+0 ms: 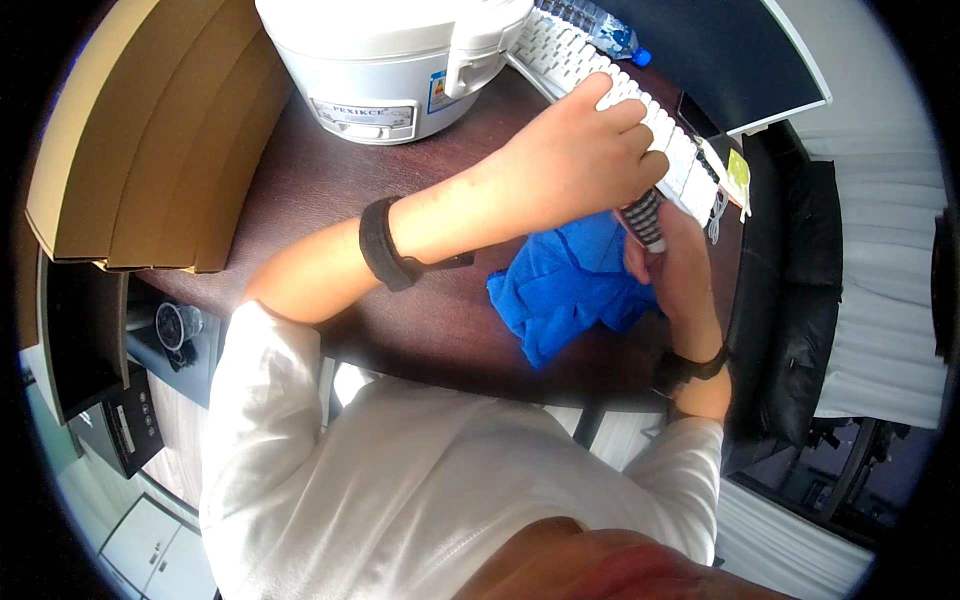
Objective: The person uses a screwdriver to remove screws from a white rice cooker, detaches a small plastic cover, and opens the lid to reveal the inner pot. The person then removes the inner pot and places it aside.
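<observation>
White cooker (pixel 385 70), contents hidden, stands toward the table's (pixel 300 180) far edge; right hand (pixel 684 262) grasps striped cloth (pixel 646 219), left hand (pixel 580 150) clenched, hold unclear.

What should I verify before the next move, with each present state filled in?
1. Right hand gripping the striped grey-and-black fabric item: ok.
2. Left hand gripping it too: cannot tell; its curled fingers hide the contact.
3. Crumpled blue cloth on the dark brown table: ok.
4. White, rounded rice cooker apart from the left hand: ok.
5. White keyboard untouched: cannot tell; the left hand overlaps it.
</observation>
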A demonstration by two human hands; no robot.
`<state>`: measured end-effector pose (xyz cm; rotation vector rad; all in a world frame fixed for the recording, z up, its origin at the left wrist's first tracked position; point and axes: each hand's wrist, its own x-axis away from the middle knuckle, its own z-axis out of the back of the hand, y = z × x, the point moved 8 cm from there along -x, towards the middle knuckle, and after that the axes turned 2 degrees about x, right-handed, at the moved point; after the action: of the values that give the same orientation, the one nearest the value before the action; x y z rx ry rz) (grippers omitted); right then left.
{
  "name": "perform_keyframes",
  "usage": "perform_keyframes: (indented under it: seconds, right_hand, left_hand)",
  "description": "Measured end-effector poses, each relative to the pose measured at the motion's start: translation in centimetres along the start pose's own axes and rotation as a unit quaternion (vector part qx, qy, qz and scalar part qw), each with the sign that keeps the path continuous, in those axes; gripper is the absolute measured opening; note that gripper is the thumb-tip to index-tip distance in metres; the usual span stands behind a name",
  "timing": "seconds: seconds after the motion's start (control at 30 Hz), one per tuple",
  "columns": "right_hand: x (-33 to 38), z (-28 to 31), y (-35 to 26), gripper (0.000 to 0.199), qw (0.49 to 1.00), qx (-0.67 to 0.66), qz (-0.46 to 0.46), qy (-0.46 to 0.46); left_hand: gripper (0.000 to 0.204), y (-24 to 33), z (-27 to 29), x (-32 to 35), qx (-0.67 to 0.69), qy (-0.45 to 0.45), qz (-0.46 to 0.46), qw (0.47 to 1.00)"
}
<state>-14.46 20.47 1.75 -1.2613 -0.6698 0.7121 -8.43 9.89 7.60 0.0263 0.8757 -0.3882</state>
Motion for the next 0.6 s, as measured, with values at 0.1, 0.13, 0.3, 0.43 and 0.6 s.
perform_keyframes:
  seconds: [0.1,0.13,0.3,0.43,0.6]
  right_hand:
    - [0.8,-1.9,2.4,0.059,0.927,-0.295,-0.210,-0.093]
    - [0.9,-2.0,2.1,0.053,0.920,-0.311,-0.214,-0.105]
    - [1.4,0.3,-2.0,0.035,0.963,0.211,0.114,0.127]
    - [1.0,-0.4,-3.1,0.034,0.931,0.316,0.152,0.101]
    - [0.7,-1.9,2.4,0.063,0.942,-0.267,-0.174,-0.108]
  left_hand:
    - [0.007,0.0,-0.3,0.2,0.003,-0.004,-0.003,1.000]
    - [0.007,-0.1,-0.5,0.2,0.002,-0.011,-0.003,1.000]
    - [0.006,0.0,-0.5,0.1,-0.003,-0.051,-0.012,0.999]
    - [0.006,-0.3,-0.5,0.3,-0.020,-0.031,0.005,0.999]
    - [0.007,0.1,-0.6,0.2,-0.012,-0.014,0.000,1.000]
